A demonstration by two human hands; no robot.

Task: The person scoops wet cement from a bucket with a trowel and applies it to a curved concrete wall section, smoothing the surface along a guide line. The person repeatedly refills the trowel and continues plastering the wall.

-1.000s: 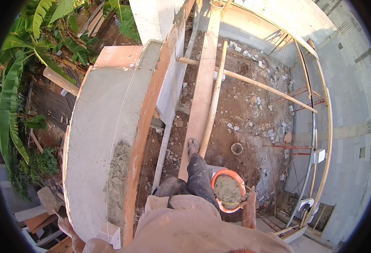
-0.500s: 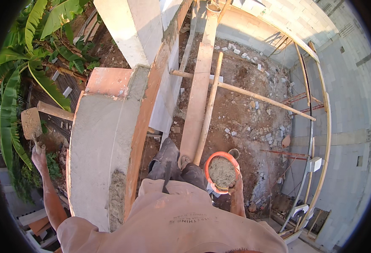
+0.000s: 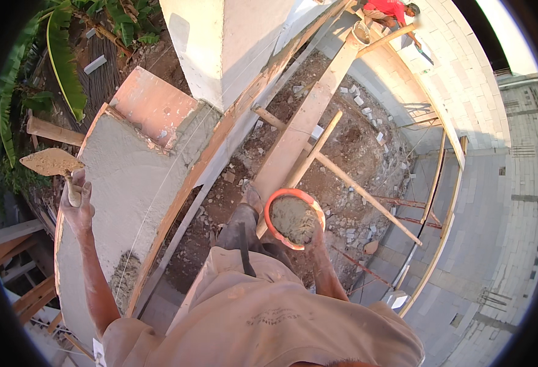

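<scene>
My left hand (image 3: 79, 205) is closed round the handle of a trowel (image 3: 50, 163), whose mortar-stained, leaf-shaped blade points left. It is raised at the left edge of a curved grey mortar surface (image 3: 119, 177). My right hand (image 3: 318, 240) grips the lower right rim of an orange-rimmed bucket (image 3: 273, 227), held before my legs; some of its fingers are hidden. Wet grey mortar (image 3: 294, 218) fills much of the bucket. A rough heap of mortar (image 3: 124, 278) lies on the near part of the surface, under a taut string (image 3: 159, 189).
I stand on a narrow plank (image 3: 309, 113) above rubble-strewn ground (image 3: 336, 147). Bamboo poles (image 3: 367, 197) cross beside it. A wooden form board (image 3: 183, 189) edges the mortar, and a pale column (image 3: 205, 49) rises beyond. Another person in red (image 3: 388, 9) works at the far block wall (image 3: 464, 79).
My view has turned rightward, bringing the person in red into sight. The trowel has swung up over the mortar's left edge, its blade now turned left. The bucket stays in my right hand.
</scene>
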